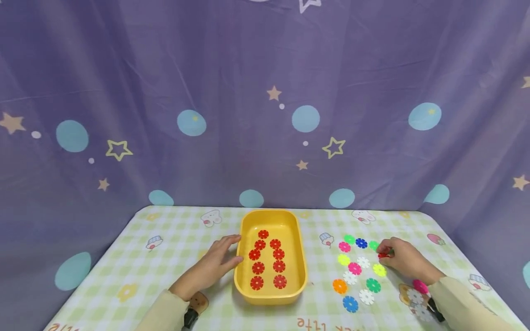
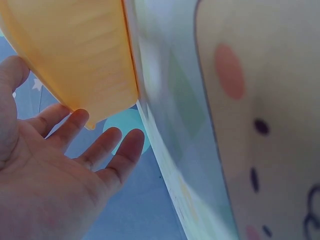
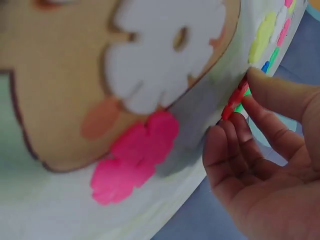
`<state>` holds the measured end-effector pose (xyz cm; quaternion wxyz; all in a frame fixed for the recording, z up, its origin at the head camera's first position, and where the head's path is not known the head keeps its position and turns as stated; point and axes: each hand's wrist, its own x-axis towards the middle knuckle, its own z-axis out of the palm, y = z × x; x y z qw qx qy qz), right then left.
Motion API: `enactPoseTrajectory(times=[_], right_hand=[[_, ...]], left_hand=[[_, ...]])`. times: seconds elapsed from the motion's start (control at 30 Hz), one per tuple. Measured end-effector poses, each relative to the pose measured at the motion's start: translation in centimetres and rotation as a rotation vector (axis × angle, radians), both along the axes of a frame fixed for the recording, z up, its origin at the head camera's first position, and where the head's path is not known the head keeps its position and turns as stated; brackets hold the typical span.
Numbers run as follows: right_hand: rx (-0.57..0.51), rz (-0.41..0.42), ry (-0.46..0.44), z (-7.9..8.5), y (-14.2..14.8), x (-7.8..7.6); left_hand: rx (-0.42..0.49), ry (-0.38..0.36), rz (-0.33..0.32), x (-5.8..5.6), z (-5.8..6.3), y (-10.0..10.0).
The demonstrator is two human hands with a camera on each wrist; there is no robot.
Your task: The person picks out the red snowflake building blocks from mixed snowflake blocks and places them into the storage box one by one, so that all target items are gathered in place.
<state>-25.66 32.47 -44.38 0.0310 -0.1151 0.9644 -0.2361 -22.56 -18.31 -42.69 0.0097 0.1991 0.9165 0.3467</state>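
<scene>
A yellow plastic tray stands mid-table, with several red snowflake discs lying flat in it in two rough columns. Beside its left wall is my left hand, fingers spread and relaxed, the fingertips at the rim. The left wrist view shows that hand palm up under the tray's outer wall. Over on the right, my right hand pinches a red snowflake disc by the table surface. In the right wrist view this red disc shows edge-on between thumb and fingers.
Loose snowflake discs in several colours lie right of the tray, among them a blue one, an orange one and a white one. A pink disc lies near the right wrist. Behind the checked tablecloth hangs a purple curtain.
</scene>
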Motion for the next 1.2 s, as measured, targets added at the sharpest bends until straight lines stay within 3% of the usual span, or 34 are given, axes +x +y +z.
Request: enactPoseTrajectory(times=[0.33, 0.6, 0.87, 1.07, 1.2], right_hand=[[-0.027, -0.015, -0.112, -0.2, 0.9, -0.4], [-0.020, -0.003, -0.012, -0.5, 0.7, 0.2], [0.003, -0.116, 0.048, -0.6, 0.2, 1.1], [0.010, -0.111, 0.008, -0.3, -0.1, 0.4], [-0.006, -0.063, 0.023, 1.1, -1.8, 0.2]], left_hand=[[0.017, 0.005, -0.020, 0.2, -0.1, 0.1], [0.023, 0.025, -0.024, 0.3, 0.1, 0.0], [0.009, 0.024, -0.018, 0.2, 0.0, -0.1], [0.019, 0.009, -0.024, 0.0, -0.1, -0.3], [0.010, 0.001, -0.019, -0.1, -0.1, -0.3]])
